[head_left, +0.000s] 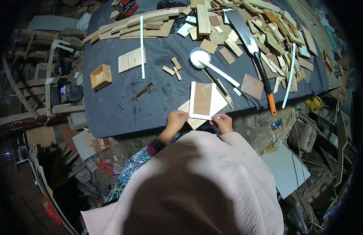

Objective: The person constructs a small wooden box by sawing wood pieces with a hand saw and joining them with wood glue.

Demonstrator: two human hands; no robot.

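A dark cloth-covered table (pixel 122 102) is seen filling the upper half of the view, with a heap of wood offcuts (pixel 267 27) piled toward one o'clock and a row of longer strips (pixel 130 24) laid toward eleven o'clock. A handsaw (pixel 252 49) with an orange grip is laid slanting down the table's right part, its handle end pointing to four o'clock. At the near edge, a white-bordered panel (pixel 202 100) with a brown wooden face is held on top of pale boards (the panel lies flat, slightly tilted). Its lower left corner is pinched by the left hand (pixel 176 119), fingers curled together; its lower right corner is gripped in the same way by the right hand (pixel 222 122). An open wooden box (pixel 101 76) is set at nine o'clock from the panel, well apart. A round white glue tub (pixel 200 57) with a white spatula (pixel 222 73) across it stands at twelve o'clock, near the panel
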